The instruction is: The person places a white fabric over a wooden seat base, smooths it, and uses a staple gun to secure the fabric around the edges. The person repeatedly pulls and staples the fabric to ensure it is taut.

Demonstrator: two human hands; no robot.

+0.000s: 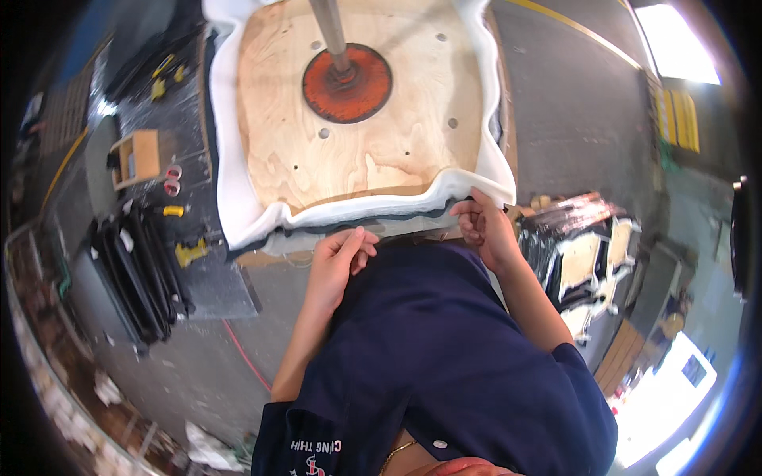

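A plywood seat panel (357, 159) lies flat in front of me, with white padding (238, 190) standing up all round its edge. Pressed onto the wood is a round orange-red disc (348, 83) at the end of a metal rod (328, 28). Below the padding's near edge runs a strip of dark cover material (397, 225). My left hand (343, 258) is at the near side, thumb and fingers closed together beside that strip. My right hand (484, 226) is by the near right corner, its fingers curled and touching the padding. Whatever either hand pinches is hidden.
Left of the panel, a dark work surface holds a small wooden box (136, 159), red-handled scissors (172, 181) and a yellow tool (190, 252). A row of black panels (135, 270) stands at the left. Stacked padded panels (587, 262) are at my right.
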